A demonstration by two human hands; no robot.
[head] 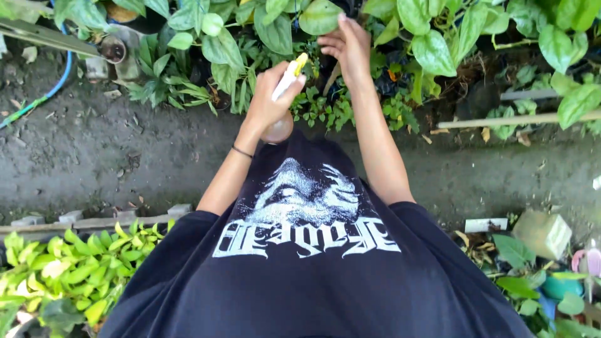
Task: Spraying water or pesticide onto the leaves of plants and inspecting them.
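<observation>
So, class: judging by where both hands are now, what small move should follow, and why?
Probably squeeze the trigger: the left hand holds the spray bottle with its yellow nozzle aimed at the leafy plants, while the right hand reaches among the leaves.

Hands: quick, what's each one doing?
Left hand: closed around a small clear spray bottle with a white-and-yellow nozzle.
Right hand: open, fingers reaching into the broad green leaves.

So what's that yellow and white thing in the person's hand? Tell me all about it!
It looks like a small spray bottle: a white head with a yellow tip, plastic by the look of it, and a rounded, see-through body showing below the fist. The left hand grips it, tilted, tip aimed up and right toward the leafy plants. Whether it holds liquid cannot be told.
</observation>
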